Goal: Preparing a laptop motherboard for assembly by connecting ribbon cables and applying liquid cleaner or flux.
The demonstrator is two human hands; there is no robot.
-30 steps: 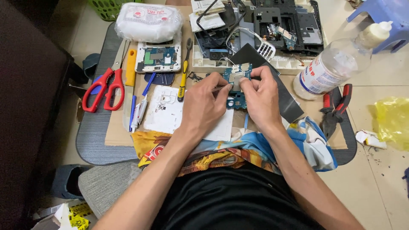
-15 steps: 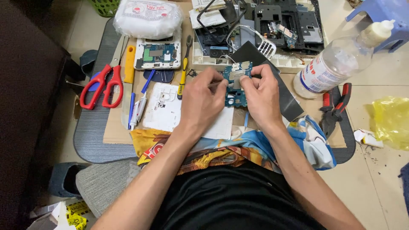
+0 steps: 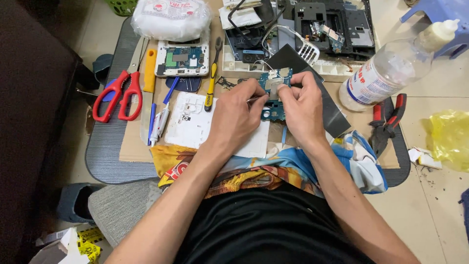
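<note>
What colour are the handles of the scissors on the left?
Red, seen clearly in the head view: the scissors lie left of both hands.

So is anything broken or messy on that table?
Yes: a phone lies with its back off and its insides bare, and more opened casings pile up behind. Both hands, left and right, hold a loose blue circuit board. Small scraps litter the floor.

Pale tiled floor (image 3: 439, 215), blue stool (image 3: 439, 14)

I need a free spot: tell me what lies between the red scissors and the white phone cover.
In the head view, between the red scissors and white phone cover lie an orange-handled utility knife and blue pens.
</note>
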